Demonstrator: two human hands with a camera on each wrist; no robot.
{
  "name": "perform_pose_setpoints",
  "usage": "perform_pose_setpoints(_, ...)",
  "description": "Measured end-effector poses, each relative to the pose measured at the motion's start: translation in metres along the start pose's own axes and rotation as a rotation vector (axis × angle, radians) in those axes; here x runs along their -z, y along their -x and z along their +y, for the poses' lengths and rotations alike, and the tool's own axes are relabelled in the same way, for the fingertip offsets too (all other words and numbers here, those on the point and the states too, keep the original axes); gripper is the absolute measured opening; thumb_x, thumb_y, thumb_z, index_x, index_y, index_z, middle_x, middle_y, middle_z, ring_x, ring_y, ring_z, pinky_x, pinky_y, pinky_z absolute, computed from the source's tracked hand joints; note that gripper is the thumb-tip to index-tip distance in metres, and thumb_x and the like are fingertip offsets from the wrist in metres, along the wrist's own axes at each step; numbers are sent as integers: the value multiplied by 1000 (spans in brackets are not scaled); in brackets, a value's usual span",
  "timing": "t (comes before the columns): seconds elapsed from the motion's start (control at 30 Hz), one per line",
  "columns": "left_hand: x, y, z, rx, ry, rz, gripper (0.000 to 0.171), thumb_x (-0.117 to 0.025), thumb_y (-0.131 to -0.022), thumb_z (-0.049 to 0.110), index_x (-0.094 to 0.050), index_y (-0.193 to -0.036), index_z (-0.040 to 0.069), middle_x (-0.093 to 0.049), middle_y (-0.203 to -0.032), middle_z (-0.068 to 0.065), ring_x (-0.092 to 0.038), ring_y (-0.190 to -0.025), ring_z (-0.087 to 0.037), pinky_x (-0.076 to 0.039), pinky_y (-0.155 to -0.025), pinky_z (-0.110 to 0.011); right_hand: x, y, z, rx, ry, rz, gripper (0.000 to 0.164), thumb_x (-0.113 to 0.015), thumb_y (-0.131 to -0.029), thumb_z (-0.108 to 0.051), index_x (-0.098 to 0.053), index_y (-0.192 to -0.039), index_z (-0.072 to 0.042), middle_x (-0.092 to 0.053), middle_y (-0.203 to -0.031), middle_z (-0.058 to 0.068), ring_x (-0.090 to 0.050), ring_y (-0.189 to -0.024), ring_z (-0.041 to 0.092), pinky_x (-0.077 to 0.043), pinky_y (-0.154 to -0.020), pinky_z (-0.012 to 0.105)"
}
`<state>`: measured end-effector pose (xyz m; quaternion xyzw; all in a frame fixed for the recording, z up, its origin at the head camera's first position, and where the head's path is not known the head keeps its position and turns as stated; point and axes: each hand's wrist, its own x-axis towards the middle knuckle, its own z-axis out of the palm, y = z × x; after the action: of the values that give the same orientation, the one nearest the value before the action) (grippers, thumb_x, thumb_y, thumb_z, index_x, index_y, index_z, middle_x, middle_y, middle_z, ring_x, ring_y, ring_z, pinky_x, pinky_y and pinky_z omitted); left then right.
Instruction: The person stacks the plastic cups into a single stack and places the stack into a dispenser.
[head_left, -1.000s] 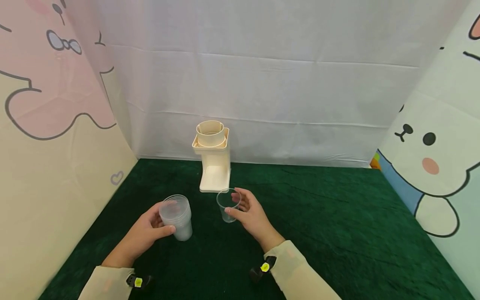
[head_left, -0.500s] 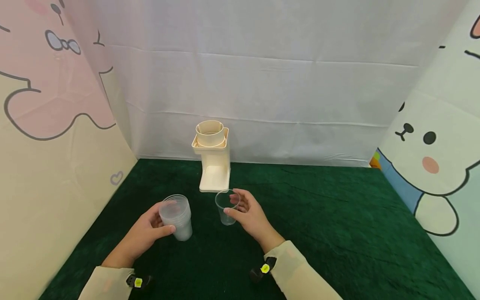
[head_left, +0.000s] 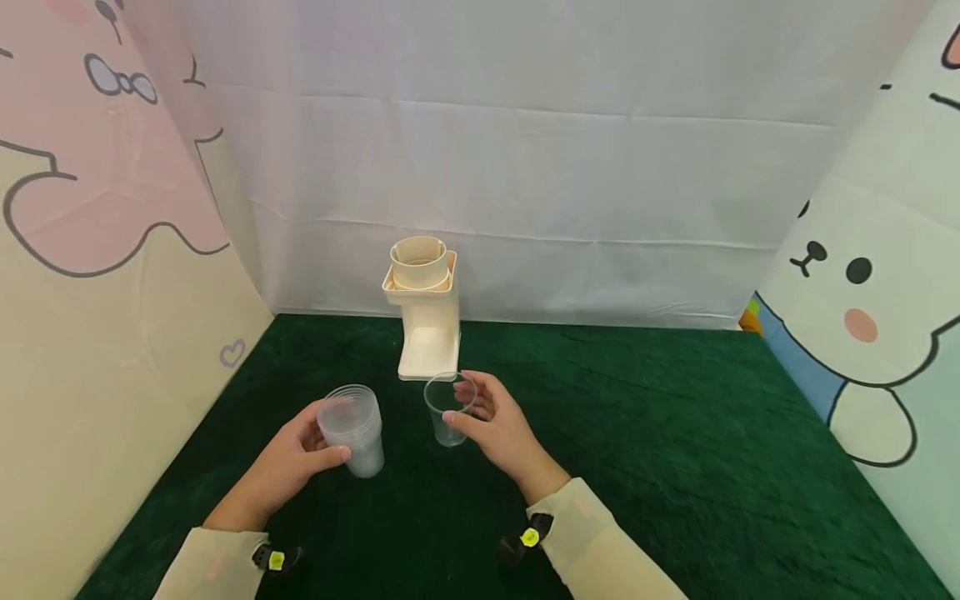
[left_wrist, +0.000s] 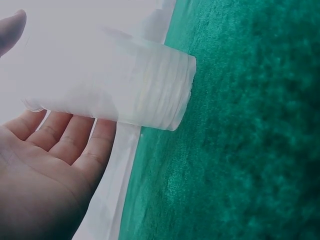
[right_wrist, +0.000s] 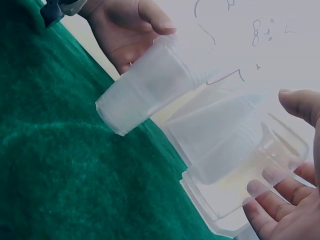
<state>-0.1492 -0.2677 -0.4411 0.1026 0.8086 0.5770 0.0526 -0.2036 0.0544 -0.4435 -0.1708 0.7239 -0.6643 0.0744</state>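
Note:
My left hand (head_left: 288, 458) grips a stack of nested clear plastic cups (head_left: 363, 442), thumb in front and fingers behind. In the left wrist view the stack's ridged rims (left_wrist: 167, 87) overlap the green cloth. A single clear plastic cup (head_left: 448, 427) is held in my right hand (head_left: 498, 429) between thumb and fingers, a short way right of the stack. Its mouth faces up. Both hands and the cup stack (right_wrist: 150, 85) also show in the right wrist view, with the fingers (right_wrist: 280, 200) of my right hand along the single cup's side.
A cream cup dispenser (head_left: 431, 333) with a round tube (head_left: 420, 265) on top stands behind the single cup, near the white back curtain (head_left: 562, 183). Green cloth (head_left: 660, 442) covers the table. Printed cartoon drapes (head_left: 112, 375) hang along both sides.
The single cup and my right fingers have shifted slightly left, towards the stack. My left hand and the stack stay almost still. The whole head view has tilted a little.

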Motion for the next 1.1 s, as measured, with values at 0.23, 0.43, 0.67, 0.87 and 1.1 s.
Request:
perform_pose_setpoints(0.23,1,0,2,19,-14,-4,64,-69,-99,15,-37,-153,5,-52,-140,-21,-57,-121,-30,-50,-96,-26,-2,1,-9,21,-19,-32,66,-76,-95,-27,-44,-150,-10,-56,-143,12,-53,-133,23,-40,-113,46)
perform_pose_setpoints(0.43,0,-2,1,2,10,-17,63,-68,-99,12,-37,-153,4,-51,-141,-23,-58,-120,-25,-48,-94,-23,-3,3,-17,44,-30,-55,62,-75,-96,-24,-45,-149,-13,-57,-143,9,-53,-133,22,-41,-112,43)
perform_pose_setpoints(0.67,1,-2,3,-7,3,-15,62,-69,-99,13,-38,-153,4,-52,-140,-23,-59,-119,-21,-49,-94,-23,-3,5,-36,48,-39,-100,62,-73,-97,-20,-43,-151,-14,-57,-143,6,-54,-133,21,-42,-112,40)
perform_pose_setpoints(0.87,2,-1,3,-23,6,-19,62,-68,-99,10,-38,-153,2,-51,-139,-24,-60,-115,-13,-49,-93,-22,-2,0,-53,93,27,-165,62,-71,-99,-18,-41,-153,-9,-56,-144,10,-54,-132,24,-41,-112,42)
perform_pose_setpoints(1.1,1,-2,4,5,8,-12,62,-69,-99,13,-38,-152,3,-52,-140,-23,-60,-117,-18,-49,-93,-22,-2,-6,-71,106,96,-208,63,-71,-99,-24,-41,-153,-13,-56,-146,9,-54,-132,20,-42,-112,40)
